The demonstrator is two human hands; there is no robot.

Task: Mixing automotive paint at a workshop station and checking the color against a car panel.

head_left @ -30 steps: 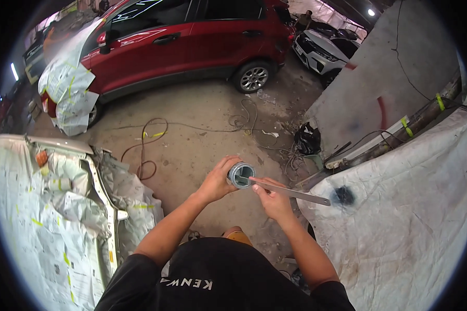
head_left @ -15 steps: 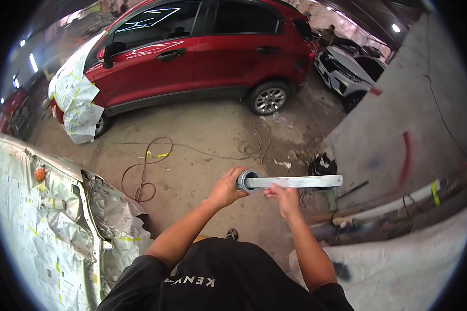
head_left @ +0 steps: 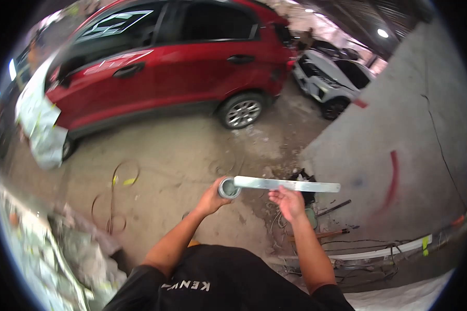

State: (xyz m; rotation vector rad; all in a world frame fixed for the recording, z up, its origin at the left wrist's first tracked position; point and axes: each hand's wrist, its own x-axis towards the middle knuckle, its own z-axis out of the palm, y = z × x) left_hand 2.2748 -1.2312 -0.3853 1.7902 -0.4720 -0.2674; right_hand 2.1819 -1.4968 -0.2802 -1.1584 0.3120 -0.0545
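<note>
My left hand [head_left: 211, 199] is wrapped round a small round open can [head_left: 229, 194] with greyish stuff inside, its mouth facing up toward me. My right hand [head_left: 289, 203] grips a long flat metal mixing stick [head_left: 314, 186] near its middle, fingers pinched on its lower edge. The stick lies roughly level, its left tip beside the can's rim; whether the tip touches the rim I cannot tell. Both hands are held out in front of my body, above the floor.
A red car [head_left: 181, 72] with its front masked in paper [head_left: 41, 124] stands ahead. A white car [head_left: 329, 78] is behind it. A hose [head_left: 111, 197] loops over the floor. Along the grey wall [head_left: 368, 150] lie a white strip [head_left: 389, 251] and clutter. A paper-covered panel [head_left: 26, 254] stands at left.
The mixing stick has come out of the can, its tip now at the rim. Both hands have shifted slightly, and my view has turned to the right.
</note>
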